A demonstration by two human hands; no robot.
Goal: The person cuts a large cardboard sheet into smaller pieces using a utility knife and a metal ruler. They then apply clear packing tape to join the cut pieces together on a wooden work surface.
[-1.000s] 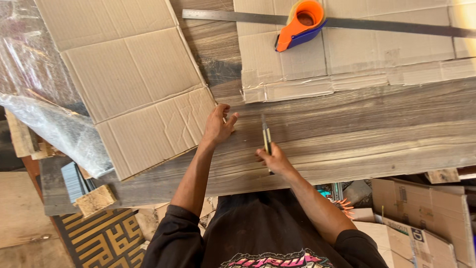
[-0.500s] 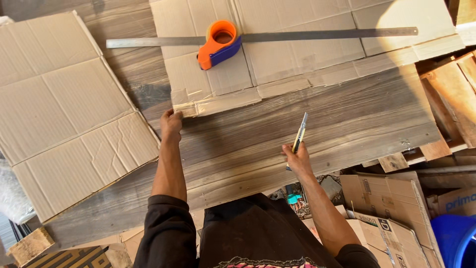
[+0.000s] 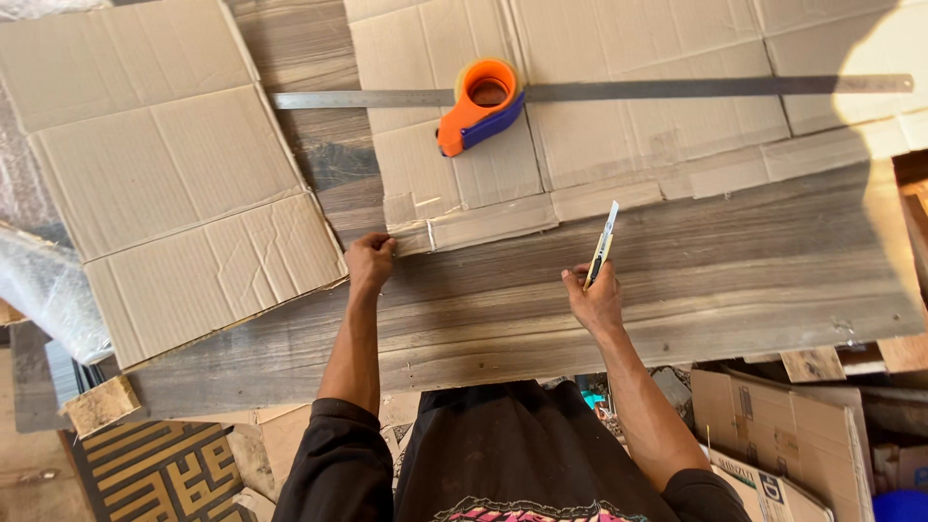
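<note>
One wooden table (image 3: pixel 677 290), grey-brown and streaked, runs across the view. Two flattened cardboard sheets lie on it: the left sheet (image 3: pixel 164 174) covers the far-left corner and hangs past the table's near-left edge; the right sheet (image 3: pixel 657 145) stretches along the far side to the right edge. One long steel ruler (image 3: pixel 599 92) lies across the right sheet, its left end out over bare wood. One orange and blue tape dispenser (image 3: pixel 478 106) sits on the ruler and the right sheet, left of middle.

Two hands work at the near edge of the right sheet. The left hand (image 3: pixel 370 261) is curled closed, fingers pinching the sheet's near-left corner. The right hand (image 3: pixel 594 300) rests on bare wood just near that sheet, closed around one utility knife (image 3: pixel 601 242), whose blade points far, its tip at the sheet's edge.

Past the table's near side: one block of wood (image 3: pixel 97 406) at the left, a patterned mat (image 3: pixel 159 474) on the floor, clear plastic wrap (image 3: pixel 48 290) at far left, and brown cartons (image 3: pixel 773 435) stacked at the right, with wooden boards (image 3: pixel 851 362) beside them.
</note>
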